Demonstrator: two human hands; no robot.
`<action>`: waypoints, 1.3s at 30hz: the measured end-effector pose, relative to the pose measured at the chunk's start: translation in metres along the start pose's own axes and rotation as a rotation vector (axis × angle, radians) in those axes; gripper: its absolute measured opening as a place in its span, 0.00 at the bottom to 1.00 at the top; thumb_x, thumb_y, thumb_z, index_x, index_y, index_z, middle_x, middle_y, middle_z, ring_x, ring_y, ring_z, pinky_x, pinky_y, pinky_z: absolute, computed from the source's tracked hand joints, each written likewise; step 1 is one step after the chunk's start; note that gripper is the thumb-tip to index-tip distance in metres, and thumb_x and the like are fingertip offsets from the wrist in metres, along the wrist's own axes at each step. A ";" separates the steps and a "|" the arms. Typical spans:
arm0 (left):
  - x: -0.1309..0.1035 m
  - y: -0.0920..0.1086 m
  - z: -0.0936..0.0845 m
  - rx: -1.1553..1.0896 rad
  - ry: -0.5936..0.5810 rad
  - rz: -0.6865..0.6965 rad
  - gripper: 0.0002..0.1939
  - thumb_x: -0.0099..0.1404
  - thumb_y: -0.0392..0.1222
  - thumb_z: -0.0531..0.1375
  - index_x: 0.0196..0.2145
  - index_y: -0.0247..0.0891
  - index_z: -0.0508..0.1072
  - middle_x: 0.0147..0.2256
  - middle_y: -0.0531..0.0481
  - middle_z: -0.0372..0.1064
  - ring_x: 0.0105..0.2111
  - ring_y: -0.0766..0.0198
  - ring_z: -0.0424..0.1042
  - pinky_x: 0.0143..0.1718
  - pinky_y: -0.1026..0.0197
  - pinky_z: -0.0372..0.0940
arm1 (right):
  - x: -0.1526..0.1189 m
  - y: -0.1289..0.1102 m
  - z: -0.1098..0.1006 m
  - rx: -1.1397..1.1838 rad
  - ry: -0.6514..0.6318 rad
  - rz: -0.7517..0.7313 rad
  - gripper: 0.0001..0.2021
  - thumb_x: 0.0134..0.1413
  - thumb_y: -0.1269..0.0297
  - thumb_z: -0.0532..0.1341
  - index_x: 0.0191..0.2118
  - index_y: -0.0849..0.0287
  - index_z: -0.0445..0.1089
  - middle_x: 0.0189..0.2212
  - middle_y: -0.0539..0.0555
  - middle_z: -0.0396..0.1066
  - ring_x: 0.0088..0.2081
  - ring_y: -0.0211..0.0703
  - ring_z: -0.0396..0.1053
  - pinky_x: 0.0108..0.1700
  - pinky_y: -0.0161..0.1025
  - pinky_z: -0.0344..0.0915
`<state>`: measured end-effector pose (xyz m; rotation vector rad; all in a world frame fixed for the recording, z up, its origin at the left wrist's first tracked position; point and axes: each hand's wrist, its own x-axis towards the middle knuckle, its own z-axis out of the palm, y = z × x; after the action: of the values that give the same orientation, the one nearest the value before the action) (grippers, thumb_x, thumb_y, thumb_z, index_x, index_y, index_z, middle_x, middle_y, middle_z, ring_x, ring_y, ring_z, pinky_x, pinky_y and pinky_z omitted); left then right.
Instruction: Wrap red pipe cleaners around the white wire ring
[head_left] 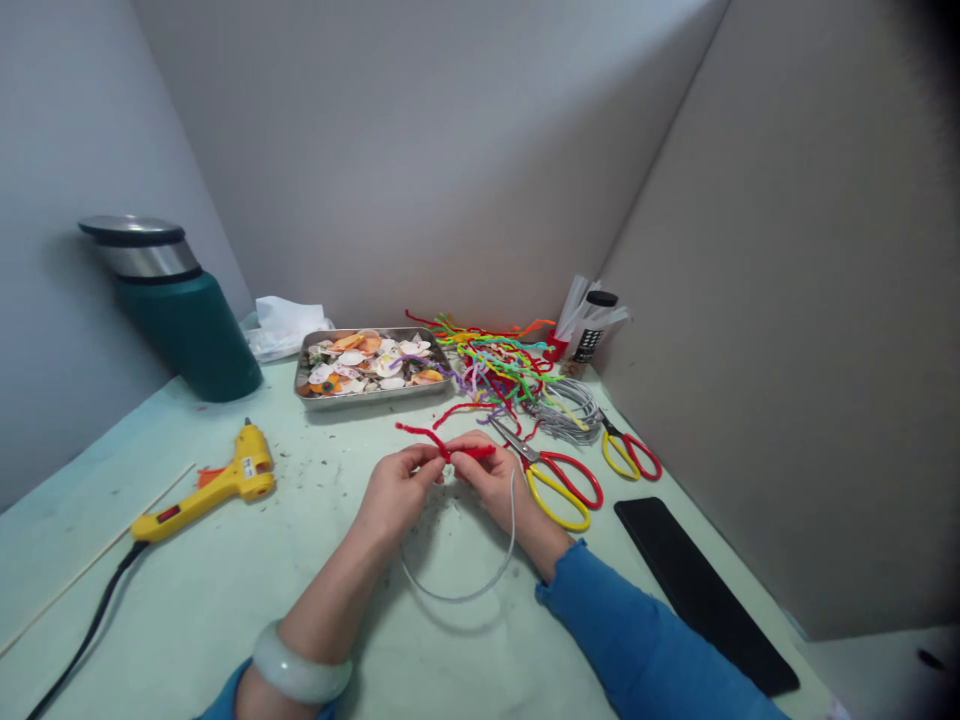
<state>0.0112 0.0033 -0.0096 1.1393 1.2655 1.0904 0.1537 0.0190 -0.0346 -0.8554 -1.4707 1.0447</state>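
Both of my hands meet over the middle of the table, fingers pinched together. My left hand (401, 490) grips a red pipe cleaner (420, 432), whose free end sticks up to the left. My right hand (487, 478) pinches the same pipe cleaner close beside it, with another red stretch lying over the fingers. Below the hands hangs a loop of pale grey wire (465, 598), its upper ends running up to my hands. Just right of my right hand lie large scissors (559, 480) with red and yellow handles. How the wire and pipe cleaner join is hidden by my fingers.
A yellow glue gun (214, 490) and a thin stick (97, 560) lie left, near a teal bottle (187, 335). Behind stand a metal tray (375, 398) of shells, a pile of colourful pipe cleaners (502, 360) and coiled wire (566, 410). Smaller scissors (630, 452) and a black slab (697, 590) lie right.
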 end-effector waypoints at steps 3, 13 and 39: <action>0.000 -0.001 0.000 0.038 0.012 0.028 0.09 0.52 0.45 0.61 0.23 0.37 0.73 0.13 0.57 0.57 0.14 0.70 0.51 0.17 0.66 0.43 | 0.000 -0.001 -0.003 -0.015 -0.050 -0.007 0.07 0.52 0.63 0.60 0.37 0.55 0.74 0.36 0.52 0.68 0.36 0.40 0.67 0.34 0.35 0.66; 0.002 -0.002 0.000 0.074 -0.026 0.069 0.09 0.50 0.43 0.61 0.19 0.36 0.71 0.16 0.55 0.59 0.16 0.71 0.52 0.19 0.66 0.45 | 0.001 0.005 -0.003 -0.001 -0.121 -0.001 0.10 0.50 0.62 0.63 0.40 0.56 0.71 0.38 0.53 0.69 0.39 0.42 0.68 0.42 0.40 0.66; -0.002 0.003 0.005 -0.151 0.039 -0.161 0.07 0.54 0.42 0.59 0.25 0.37 0.64 0.16 0.60 0.56 0.09 0.77 0.45 0.10 0.69 0.39 | -0.005 0.005 0.001 -0.367 0.106 -0.111 0.22 0.50 0.64 0.62 0.51 0.57 0.57 0.31 0.50 0.67 0.29 0.38 0.65 0.34 0.37 0.64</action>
<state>0.0164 0.0017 -0.0064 0.8911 1.2596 1.0719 0.1531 0.0158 -0.0411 -1.0559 -1.6254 0.6456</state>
